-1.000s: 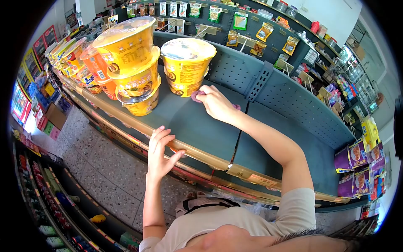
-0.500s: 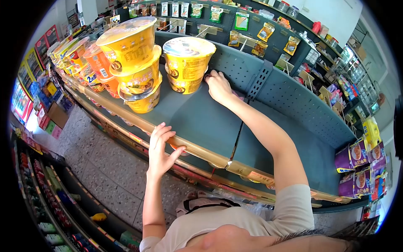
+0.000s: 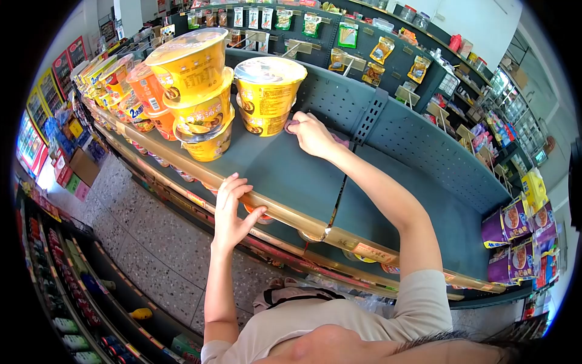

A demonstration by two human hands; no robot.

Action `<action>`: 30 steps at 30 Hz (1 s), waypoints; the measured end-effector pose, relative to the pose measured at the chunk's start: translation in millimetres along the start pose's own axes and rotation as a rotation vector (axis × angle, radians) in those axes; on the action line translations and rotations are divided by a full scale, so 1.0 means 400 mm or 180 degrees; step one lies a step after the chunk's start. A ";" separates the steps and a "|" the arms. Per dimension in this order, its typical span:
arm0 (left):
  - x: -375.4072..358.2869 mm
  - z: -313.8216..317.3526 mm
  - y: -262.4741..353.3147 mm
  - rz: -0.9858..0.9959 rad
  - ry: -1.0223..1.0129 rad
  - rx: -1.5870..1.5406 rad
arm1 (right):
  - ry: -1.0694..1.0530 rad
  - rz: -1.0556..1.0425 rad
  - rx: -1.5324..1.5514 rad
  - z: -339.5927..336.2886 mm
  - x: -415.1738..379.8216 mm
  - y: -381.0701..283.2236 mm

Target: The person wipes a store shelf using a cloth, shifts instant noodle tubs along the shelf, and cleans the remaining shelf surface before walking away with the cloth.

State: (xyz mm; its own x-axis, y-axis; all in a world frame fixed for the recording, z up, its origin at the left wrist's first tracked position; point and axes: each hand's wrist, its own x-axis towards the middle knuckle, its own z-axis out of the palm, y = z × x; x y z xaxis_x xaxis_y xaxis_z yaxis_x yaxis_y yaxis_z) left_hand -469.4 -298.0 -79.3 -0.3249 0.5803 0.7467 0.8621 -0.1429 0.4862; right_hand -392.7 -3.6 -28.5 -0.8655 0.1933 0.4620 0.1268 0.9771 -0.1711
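My right hand [image 3: 312,134] presses a purplish cloth [image 3: 341,141] onto the dark shelf board [image 3: 279,170], fingers closed over it. Most of the cloth is hidden beneath the hand. Just left of it stands a stack of two yellow instant noodle bowls [image 3: 267,97]. Farther left, nearer the front edge, a taller stack of yellow noodle bowls [image 3: 197,91] leans slightly. On the shelf's front rail [image 3: 285,215] lies my left hand [image 3: 230,206], its fingers over the edge and its thumb spread away from them.
Orange noodle cups [image 3: 150,94] and more bowls line the shelf's left end. A perforated back panel [image 3: 436,161] rises behind the board. Purple noodle packs [image 3: 506,242] stand at the far right. Lower left is another shelf [image 3: 91,273] with goods, across a speckled floor [image 3: 157,242].
My right hand has slid a little toward the front-left with the cloth, away from the back panel, and more cloth shows. The left hand stays on the rail.
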 end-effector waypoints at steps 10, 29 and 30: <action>-0.001 -0.001 0.007 -0.0040 -0.0036 0.0020 | 0.0101 -0.0588 0.0492 0.012 -0.029 -0.121; -0.011 0.011 0.002 -0.0030 0.0115 -0.0081 | -0.0865 -0.1503 0.1450 -0.030 -0.086 -0.249; -0.010 0.011 0.000 0.0028 0.0111 -0.0073 | -0.0864 -0.1528 0.1424 -0.034 -0.089 -0.249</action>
State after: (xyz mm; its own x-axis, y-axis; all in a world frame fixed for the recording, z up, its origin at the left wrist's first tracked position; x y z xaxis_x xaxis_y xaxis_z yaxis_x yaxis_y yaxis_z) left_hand -466.4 -297.0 -84.4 -0.3310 0.5509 0.7661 0.8560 -0.1663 0.4895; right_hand -367.9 -106.5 -16.1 -0.8735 -0.3356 0.3528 -0.4597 0.8070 -0.3707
